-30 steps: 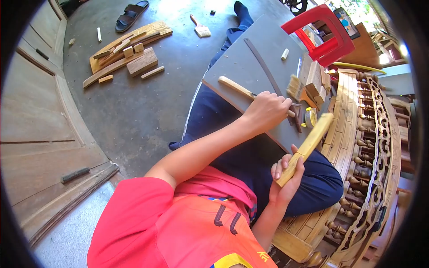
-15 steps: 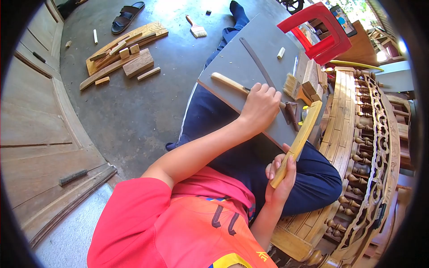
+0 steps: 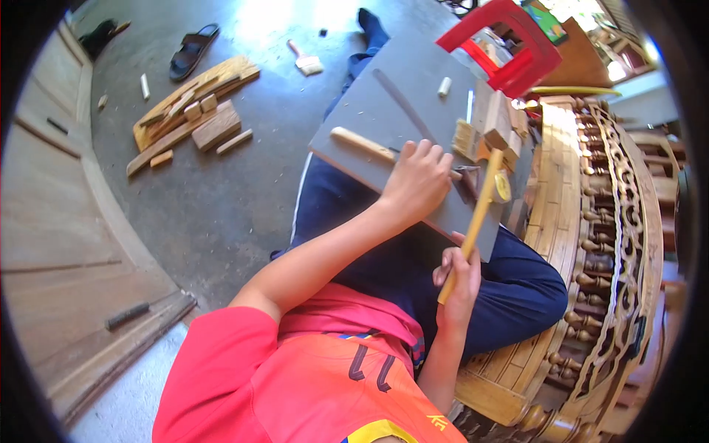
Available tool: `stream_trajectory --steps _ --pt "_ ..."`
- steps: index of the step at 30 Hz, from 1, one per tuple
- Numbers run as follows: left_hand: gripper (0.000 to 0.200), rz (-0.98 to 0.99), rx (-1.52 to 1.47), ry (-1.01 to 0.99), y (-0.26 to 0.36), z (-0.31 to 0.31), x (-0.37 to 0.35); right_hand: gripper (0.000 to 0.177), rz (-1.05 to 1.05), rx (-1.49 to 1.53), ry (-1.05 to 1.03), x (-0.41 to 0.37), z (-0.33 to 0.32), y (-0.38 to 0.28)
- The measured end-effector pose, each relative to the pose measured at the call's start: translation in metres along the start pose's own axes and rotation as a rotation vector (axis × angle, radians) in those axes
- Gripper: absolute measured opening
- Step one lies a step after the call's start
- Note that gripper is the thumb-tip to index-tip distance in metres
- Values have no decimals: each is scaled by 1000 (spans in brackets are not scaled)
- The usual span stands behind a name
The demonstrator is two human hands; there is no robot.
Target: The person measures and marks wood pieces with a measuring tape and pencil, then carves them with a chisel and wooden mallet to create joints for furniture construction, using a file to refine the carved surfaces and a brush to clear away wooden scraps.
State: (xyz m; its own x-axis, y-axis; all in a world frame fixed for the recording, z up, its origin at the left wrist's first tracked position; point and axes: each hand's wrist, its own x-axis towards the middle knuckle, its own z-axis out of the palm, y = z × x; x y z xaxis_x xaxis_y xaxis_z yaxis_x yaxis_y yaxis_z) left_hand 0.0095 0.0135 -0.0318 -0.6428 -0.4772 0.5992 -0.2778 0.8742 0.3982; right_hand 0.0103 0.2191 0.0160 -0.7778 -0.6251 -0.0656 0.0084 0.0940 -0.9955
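My left hand is closed in a fist over the grey board, around a tool with a pale wooden handle; my fist hides the tool's middle. A dark brown metal piece shows just past my fingers. In my right hand, close to the board's near edge, is a slim yellowish strip of wood, gripped near its lower end and slanting up to the right. Beside the strip's upper part lies a round yellow-and-silver object. The grey board rests across my legs.
On the board lie a dark flat strip, a white stub, a brush and wooden blocks. Wood pieces, another brush and a sandal are on the floor. A red stool stands beyond; carved furniture flanks my right.
The wood strip has turned in my right hand and now shows a narrower side. My left fist stays around the tool. The whole view has shifted slightly.
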Motion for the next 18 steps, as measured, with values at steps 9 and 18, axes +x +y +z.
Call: stream_trajectory --steps 9,18 --pt "28 6 -100 -84 0 -9 3 54 -527 -1056 125 60 -16 -8" --pt "30 13 -136 -66 3 -14 4 55 -651 -1015 163 77 -28 12"
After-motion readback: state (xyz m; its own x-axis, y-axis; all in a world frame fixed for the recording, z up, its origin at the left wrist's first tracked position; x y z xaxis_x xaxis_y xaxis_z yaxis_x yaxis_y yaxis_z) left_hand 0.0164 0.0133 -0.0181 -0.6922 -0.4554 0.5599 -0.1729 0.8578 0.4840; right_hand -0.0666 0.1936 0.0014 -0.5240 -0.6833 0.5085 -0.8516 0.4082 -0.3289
